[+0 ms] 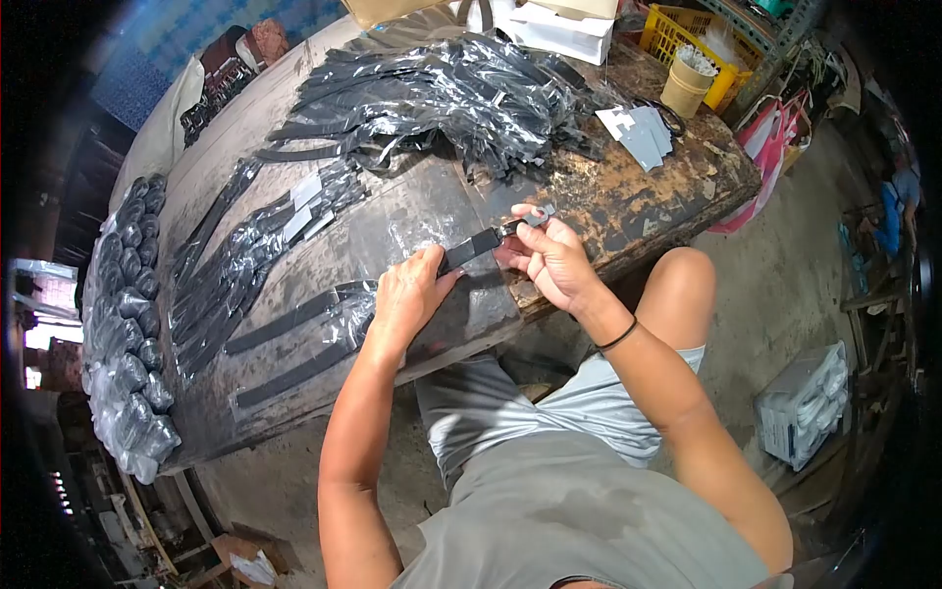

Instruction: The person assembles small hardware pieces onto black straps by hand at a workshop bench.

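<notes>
Pressed down with the left hand (404, 290), closed over the black strap (471, 249) against the table (491, 306). Pinched a small grey piece (541, 215) at the strap's end in the right hand (555, 261), with the lower fingers loosely curled. Ran the strap between both hands, towards two o'clock from the left. Had wrapped straps (432, 98) heaped at twelve, a bundle (245, 260) at nine, grey cards (640, 137) at two.

Dim indoor light, bright glare at left, shiny plastic highlights, curved fisheye distortion, black corners
</notes>
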Tool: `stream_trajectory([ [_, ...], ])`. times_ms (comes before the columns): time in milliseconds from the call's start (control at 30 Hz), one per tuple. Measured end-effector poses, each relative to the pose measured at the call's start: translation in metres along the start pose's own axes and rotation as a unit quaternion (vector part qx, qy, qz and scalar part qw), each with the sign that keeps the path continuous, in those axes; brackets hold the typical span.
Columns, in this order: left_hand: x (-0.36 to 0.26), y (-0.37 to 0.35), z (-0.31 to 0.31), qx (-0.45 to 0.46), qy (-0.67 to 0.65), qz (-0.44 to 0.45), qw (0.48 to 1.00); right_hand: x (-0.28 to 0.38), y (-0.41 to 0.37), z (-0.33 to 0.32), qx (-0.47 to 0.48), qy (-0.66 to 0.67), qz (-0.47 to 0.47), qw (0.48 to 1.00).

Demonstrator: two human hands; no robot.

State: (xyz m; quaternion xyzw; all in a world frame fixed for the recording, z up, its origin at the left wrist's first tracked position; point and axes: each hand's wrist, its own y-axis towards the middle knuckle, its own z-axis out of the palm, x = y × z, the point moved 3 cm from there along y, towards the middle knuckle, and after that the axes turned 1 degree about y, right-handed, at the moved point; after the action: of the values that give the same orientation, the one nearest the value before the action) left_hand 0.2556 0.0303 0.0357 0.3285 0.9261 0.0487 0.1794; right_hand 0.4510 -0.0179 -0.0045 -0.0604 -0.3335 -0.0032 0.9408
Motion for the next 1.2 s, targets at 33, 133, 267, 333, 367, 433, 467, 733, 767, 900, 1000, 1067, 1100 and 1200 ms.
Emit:
stream_trajectory([
  [33, 0.0, 0.0, 0.0, 0.002, 0.0, 0.0, 1.0, -0.003, -0.001, 0.001, -0.001, 0.001, 0.001, 1.0],
  [133, -0.003, 0.0, -0.003, 0.029, 0.011, -0.012, 0.999, -0.01, -0.001, 0.005, 0.012, -0.065, 0.021, 0.998],
  [267, -0.008, -0.001, -0.026, -0.032, 0.0, -0.011, 0.999, -0.006, 0.001, 0.008, 0.012, -0.094, 0.006, 0.995],
  [333, -0.009, -0.001, -0.038, -0.041, -0.049, -0.032, 0.997, -0.005, 0.0, 0.008, 0.008, -0.12, 0.007, 0.993],
  [367, -0.012, -0.001, -0.042, -0.039, -0.048, -0.032, 0.998, -0.004, 0.0, 0.009, 0.007, -0.118, 0.008, 0.993],
  [433, -0.019, -0.001, -0.05, -0.038, -0.086, -0.004, 0.996, -0.002, 0.001, 0.012, 0.016, -0.132, 0.005, 0.991],
  [467, -0.026, -0.001, -0.052, -0.053, -0.113, 0.014, 0.992, -0.003, 0.001, 0.012, 0.017, -0.131, 0.007, 0.991],
  [733, -0.049, -0.002, -0.051, 0.083, -0.312, -0.021, 0.946, -0.003, 0.001, 0.009, 0.013, -0.12, 0.008, 0.993],
  [767, -0.049, -0.003, -0.051, 0.11, -0.322, -0.036, 0.94, -0.003, 0.001, 0.009, 0.013, -0.119, 0.008, 0.993],
  [900, -0.049, -0.002, -0.049, 0.145, -0.323, -0.049, 0.934, -0.003, 0.001, 0.012, 0.016, -0.129, 0.007, 0.992],
  [1000, -0.047, 0.0, -0.043, 0.146, -0.317, -0.039, 0.936, -0.003, 0.001, 0.011, 0.019, -0.132, 0.01, 0.991],
  [1067, -0.046, 0.001, -0.039, 0.157, -0.314, -0.048, 0.935, -0.004, 0.001, 0.009, 0.02, -0.132, 0.01, 0.991],
  [1100, -0.045, 0.002, -0.037, 0.168, -0.312, -0.057, 0.934, -0.005, 0.002, 0.009, 0.024, -0.129, 0.009, 0.991],
  [1200, -0.044, 0.005, -0.035, 0.161, -0.306, -0.061, 0.936, -0.005, 0.002, 0.009, 0.029, -0.124, 0.009, 0.992],
])
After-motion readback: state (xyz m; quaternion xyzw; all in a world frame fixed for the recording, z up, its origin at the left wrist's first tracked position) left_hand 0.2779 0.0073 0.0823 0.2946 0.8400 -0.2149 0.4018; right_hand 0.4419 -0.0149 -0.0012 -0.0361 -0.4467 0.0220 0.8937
